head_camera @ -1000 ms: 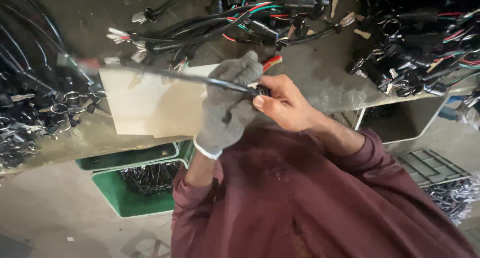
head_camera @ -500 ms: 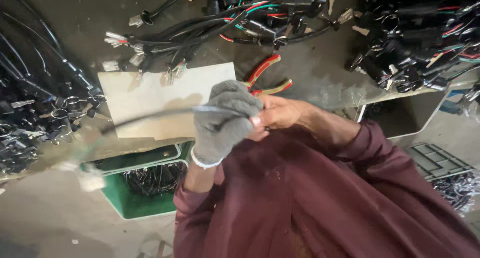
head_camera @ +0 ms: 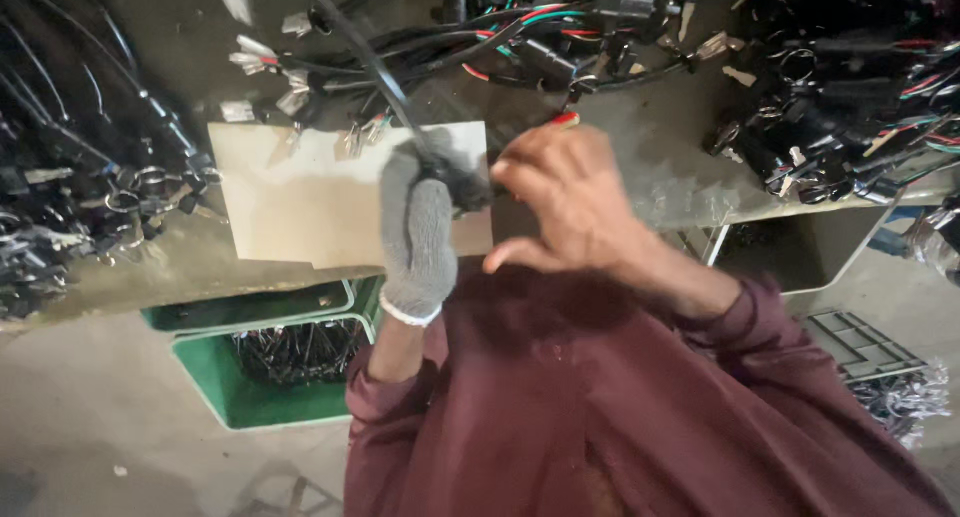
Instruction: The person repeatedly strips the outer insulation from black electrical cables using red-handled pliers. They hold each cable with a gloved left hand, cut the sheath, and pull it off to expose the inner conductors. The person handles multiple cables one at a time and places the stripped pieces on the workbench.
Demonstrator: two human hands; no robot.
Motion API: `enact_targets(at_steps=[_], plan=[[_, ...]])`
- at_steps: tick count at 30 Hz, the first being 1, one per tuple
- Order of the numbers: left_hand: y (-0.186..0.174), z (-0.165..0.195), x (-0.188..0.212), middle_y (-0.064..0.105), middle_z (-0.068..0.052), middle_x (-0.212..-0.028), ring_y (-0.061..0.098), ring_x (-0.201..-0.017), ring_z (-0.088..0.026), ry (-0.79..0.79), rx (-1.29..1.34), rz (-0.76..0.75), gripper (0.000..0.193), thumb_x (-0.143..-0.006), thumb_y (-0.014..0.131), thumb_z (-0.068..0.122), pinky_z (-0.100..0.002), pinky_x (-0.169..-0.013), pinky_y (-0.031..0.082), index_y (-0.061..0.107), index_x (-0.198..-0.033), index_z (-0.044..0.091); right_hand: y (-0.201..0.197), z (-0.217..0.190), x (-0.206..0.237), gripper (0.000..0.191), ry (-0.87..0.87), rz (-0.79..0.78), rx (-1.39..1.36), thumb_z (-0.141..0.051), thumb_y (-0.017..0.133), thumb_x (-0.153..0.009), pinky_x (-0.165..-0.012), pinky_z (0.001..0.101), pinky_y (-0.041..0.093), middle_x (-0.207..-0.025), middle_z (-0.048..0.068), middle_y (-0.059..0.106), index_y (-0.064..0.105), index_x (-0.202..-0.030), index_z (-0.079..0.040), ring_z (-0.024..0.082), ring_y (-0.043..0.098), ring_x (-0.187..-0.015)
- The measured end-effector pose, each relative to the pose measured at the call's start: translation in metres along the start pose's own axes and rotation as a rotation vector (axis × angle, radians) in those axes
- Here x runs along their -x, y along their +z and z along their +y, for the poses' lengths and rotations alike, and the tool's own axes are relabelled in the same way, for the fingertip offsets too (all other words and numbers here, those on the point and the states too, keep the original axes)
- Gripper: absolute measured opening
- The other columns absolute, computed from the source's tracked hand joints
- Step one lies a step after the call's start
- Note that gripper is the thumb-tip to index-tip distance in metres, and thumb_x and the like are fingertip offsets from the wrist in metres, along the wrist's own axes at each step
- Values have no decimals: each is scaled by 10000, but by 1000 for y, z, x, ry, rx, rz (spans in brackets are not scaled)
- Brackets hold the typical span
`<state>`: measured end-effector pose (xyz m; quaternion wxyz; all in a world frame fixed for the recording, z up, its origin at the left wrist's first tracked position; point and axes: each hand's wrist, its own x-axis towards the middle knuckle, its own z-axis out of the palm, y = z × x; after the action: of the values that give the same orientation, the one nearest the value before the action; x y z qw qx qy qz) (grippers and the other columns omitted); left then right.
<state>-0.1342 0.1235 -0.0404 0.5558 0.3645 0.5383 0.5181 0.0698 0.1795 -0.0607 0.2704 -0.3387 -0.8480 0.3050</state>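
Over the workbench (head_camera: 620,167), seen from the head camera, the left hand (head_camera: 420,227) in a grey knit glove is closed in a fist around a black cable (head_camera: 365,57), which now runs up and away to the top edge of the view. Half a second ago that cable swept out to the left and downward, and a second ago it lay level across the pale board (head_camera: 300,202). The bare right hand (head_camera: 565,202) has let go and lifted: its fingers are loosely curled and slightly spread, thumb apart, pinching nothing, just beside the glove where earlier it was pressed against it. Only a red handle tip of the pliers (head_camera: 563,119) shows behind this hand; before, both handles were in sight.

No labels or signs can be read. The board is a plain cream rectangle lying flat at the bench's front edge. Below the bench stand two green crates (head_camera: 215,377), one holding dark metal parts. Heaps of black wire harnesses (head_camera: 840,97) with red and green leads lie to the right, more along the top, and bundles to the left.
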Motion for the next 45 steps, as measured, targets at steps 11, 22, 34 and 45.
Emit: enact_targets(at_steps=[11, 22, 34, 45], plan=[[8, 37, 10, 646, -98, -1181, 534, -775, -63, -4, 184, -138, 253, -1143, 548, 190, -196, -687, 449, 520, -1307, -1, -8, 28, 5, 511, 319, 9, -545, -560, 671, -998, -941, 403, 392, -1127, 66, 654, 609, -1185, -89, 226, 591, -999], [29, 68, 35, 613, -40, -1014, 551, -737, -62, -153, 51, 66, 534, -1118, 512, 352, -191, -604, 429, 405, -1524, 23, -15, -16, -28, 378, 100, 19, -97, -55, 804, -829, -943, 413, 561, -1365, 210, 651, 601, -1145, -6, 370, 645, -1263], [27, 82, 32, 610, -38, -955, 526, -709, -74, -240, 49, 63, 561, -1128, 488, 360, -220, -620, 411, 392, -1565, 20, -10, -8, -24, 322, 237, -265, 1, -145, 836, -772, -766, 429, 542, -981, 92, 687, 632, -1009, -69, 303, 681, -973], [21, 68, 45, 618, -44, -1067, 572, -799, -90, -202, 8, 78, 518, -1119, 480, 297, -225, -646, 463, 366, -1547, 28, -5, -24, -20, 459, 141, -41, -157, -24, 754, -729, -810, 431, 553, -1212, 125, 672, 600, -1160, -48, 335, 662, -1076]])
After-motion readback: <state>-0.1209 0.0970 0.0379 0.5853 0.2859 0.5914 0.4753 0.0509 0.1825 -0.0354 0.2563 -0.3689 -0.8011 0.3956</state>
